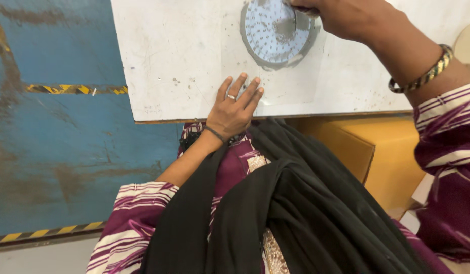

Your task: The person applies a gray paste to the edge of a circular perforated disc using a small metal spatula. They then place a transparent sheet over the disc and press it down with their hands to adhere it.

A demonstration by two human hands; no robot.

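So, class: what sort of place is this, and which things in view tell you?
Probably a factory or workshop bench. A scuffed white worktop carries a round dotted disc under the right hand, the blue floor has yellow-black hazard tape, and a cardboard box sits beneath.

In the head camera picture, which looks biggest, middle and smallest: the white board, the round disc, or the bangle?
1. White board, by far the largest.
2. Round disc, dotted, lying on the board.
3. Bangle, smallest, though its wrist sits nearer the camera, so it may look bigger than it is.
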